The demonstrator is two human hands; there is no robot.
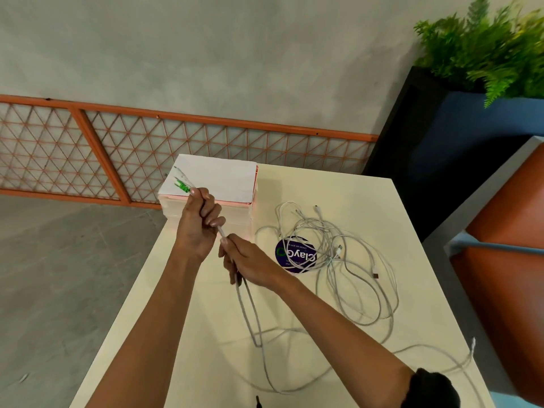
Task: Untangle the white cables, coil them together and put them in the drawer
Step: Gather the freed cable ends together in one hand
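My left hand (197, 225) grips a bunch of white cables, whose ends, one with a green connector (184, 187), stick out above the fist. Just below it my right hand (250, 265) holds the same bunch (221, 233), and the strands hang down from it in long loops (253, 325) over the table. A tangle of white cables (338, 260) lies on the cream table (353, 189) to the right of my hands. The small drawer unit (235, 213), white with pinkish translucent sides, stands at the table's far left corner, behind my left hand.
A round dark blue sticker (294, 256) lies partly under the tangle. One loose cable end (472, 343) reaches the table's right edge. An orange chair (506, 231) and a dark planter with ferns (459, 113) stand on the right. An orange mesh fence (147, 142) runs behind.
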